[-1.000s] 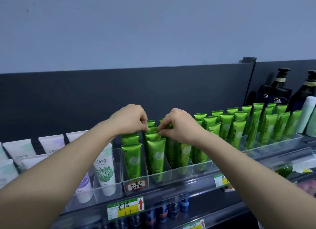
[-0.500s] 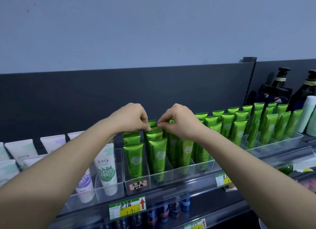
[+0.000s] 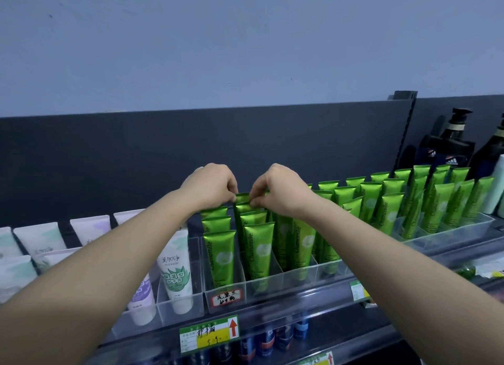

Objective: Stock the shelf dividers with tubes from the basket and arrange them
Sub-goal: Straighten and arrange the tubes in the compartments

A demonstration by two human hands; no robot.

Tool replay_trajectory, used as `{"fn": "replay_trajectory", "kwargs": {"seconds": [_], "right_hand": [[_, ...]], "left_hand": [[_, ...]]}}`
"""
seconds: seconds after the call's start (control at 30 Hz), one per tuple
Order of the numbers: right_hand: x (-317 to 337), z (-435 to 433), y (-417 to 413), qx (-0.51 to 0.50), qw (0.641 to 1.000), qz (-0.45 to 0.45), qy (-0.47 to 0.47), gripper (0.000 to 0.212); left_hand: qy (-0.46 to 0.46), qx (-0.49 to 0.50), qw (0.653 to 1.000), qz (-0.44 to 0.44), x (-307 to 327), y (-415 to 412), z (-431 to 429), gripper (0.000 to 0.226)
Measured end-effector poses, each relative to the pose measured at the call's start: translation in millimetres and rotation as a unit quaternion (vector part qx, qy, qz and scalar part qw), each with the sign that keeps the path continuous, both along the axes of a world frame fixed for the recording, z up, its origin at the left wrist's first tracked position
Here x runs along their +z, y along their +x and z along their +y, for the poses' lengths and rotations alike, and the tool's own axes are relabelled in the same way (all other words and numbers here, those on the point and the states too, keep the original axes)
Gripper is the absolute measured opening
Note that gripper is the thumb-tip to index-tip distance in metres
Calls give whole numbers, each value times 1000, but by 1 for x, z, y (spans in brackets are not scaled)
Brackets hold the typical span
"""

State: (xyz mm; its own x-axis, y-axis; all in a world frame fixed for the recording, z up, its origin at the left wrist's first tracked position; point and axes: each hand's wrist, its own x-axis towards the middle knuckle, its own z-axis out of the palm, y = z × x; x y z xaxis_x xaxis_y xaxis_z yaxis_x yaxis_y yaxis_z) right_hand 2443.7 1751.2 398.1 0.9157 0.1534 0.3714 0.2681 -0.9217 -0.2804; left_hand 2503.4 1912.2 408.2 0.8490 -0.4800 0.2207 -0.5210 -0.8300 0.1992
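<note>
Left hand [image 3: 210, 186] and right hand [image 3: 281, 190] cover top corners of a green tube [image 3: 243, 198]; right of them, the edge cuts a dark bottle [image 3: 491, 157].

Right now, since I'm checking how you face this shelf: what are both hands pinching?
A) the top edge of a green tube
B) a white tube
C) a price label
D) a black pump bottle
A: the left hand and right hand meet over the green tube, fingertips pinching its top edge.

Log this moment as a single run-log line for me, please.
step: arranging | left hand: pinches top of rear green tube | right hand: pinches same tube | place: divider tray, second green row
</note>
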Motion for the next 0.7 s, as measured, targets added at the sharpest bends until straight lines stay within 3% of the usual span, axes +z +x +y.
{"fn": "replay_trajectory", "kwargs": {"seconds": [0.23,0.53,0.7], "right_hand": [[-3,1,2,3,1000,-15,12,7],[10,-3,-9,-22,998,19,54,8],[33,-21,-33,-47,993,19,110,7]], "left_hand": [[-26,3,999,29,-2,4,2,22],[-13,-7,1000,24,5,-1,4,10],[-79,-62,995,19,20,-17,-3,6]]}}
